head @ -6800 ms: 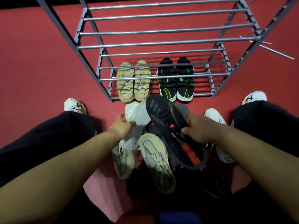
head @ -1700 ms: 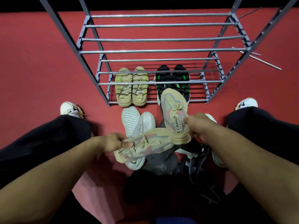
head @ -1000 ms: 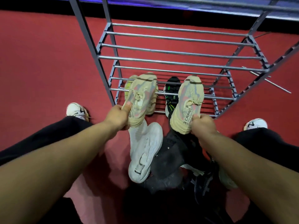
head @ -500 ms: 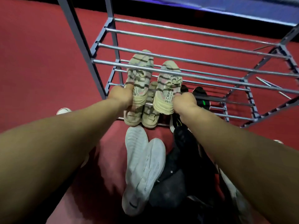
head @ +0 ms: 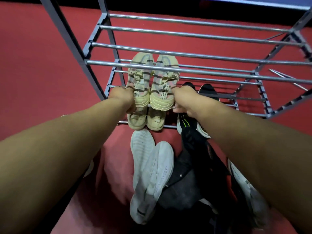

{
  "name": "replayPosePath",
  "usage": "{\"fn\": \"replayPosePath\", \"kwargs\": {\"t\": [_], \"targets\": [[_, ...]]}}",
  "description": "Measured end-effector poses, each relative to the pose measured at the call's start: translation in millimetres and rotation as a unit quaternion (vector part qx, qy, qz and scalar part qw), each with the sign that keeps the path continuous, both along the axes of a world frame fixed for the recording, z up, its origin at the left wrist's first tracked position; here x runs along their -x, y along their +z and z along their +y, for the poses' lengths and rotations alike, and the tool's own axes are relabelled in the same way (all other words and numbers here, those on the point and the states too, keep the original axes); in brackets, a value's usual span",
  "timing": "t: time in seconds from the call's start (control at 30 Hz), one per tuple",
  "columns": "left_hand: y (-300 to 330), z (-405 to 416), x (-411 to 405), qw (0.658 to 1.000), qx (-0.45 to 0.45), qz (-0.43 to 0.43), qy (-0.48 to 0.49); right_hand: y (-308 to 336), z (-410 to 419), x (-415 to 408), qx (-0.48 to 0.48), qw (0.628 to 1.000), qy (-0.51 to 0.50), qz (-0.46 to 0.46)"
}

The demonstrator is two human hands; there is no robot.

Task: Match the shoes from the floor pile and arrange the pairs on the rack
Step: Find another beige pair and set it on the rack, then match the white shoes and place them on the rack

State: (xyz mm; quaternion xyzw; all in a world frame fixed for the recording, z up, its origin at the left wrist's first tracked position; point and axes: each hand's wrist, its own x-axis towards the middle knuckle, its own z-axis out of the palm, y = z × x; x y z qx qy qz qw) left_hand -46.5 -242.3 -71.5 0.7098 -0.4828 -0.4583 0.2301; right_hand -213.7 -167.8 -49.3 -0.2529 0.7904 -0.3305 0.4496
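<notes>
While both arms reach into the rack (head: pixel 185 70), left hand (head: pixel 121 97) and right hand (head: pixel 184 98) each grip a beige sneaker's (head: pixel 162 85) heel.

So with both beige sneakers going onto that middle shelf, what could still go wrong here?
1. The shelf is only spaced rods; the left beige sneaker and right beige sneaker could tip or sag between them once the left hand and right hand let go.
2. Their heels overhang the front rod, so they might slide off onto the tan pair below.
</notes>
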Motion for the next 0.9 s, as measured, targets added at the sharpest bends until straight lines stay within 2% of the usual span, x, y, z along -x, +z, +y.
{"fn": "replayPosePath", "kwargs": {"t": [0.07,0.13,0.23,0.37,0.47,0.6,0.63,0.7,0.77,0.83,0.9], "targets": [[6.1,16.8,-3.4,0.994,0.078,-0.061,0.036,11.9,20.5,1.7,-0.002,1.000,0.018,0.020],[7.9,43.1,-5.5,0.988,0.121,-0.076,0.064,19.1,48.6,4.5,-0.004,0.999,0.040,0.026],[-2.3,86.3,-0.1,0.993,0.105,-0.060,0.013,18.5,98.2,5.5,-0.042,0.997,0.061,0.031],[-17.0,141.4,16.7,0.993,0.023,0.063,-0.096,14.9,172.6,-0.7,-0.085,0.995,-0.014,-0.052],[-31.6,180.6,26.9,0.989,-0.012,0.045,-0.137,-1.1,225.9,-2.3,-0.110,0.991,-0.043,-0.067],[-43.1,226.0,26.3,0.989,0.020,-0.006,-0.145,-24.1,271.8,-6.4,-0.111,0.969,-0.104,-0.193],[-45.4,236.8,23.5,0.986,0.028,-0.024,-0.160,-32.2,276.7,-6.3,-0.104,0.975,-0.100,-0.169],[-49.9,255.8,15.0,0.972,0.031,-0.066,-0.225,-46.9,281.6,-4.5,-0.096,0.994,-0.057,-0.017],[-56.1,268.4,4.8,0.950,0.044,-0.125,-0.282,-55.0,282.1,-4.5,-0.111,0.989,-0.021,0.094],[-60.1,275.1,-6.5,0.935,0.061,-0.221,-0.271,-57.7,280.2,-4.8,-0.130,0.983,-0.004,0.131],[-66.5,281.2,-20.0,0.943,0.029,-0.262,-0.202,-57.8,278.0,-6.1,-0.145,0.980,-0.017,0.132]]}}
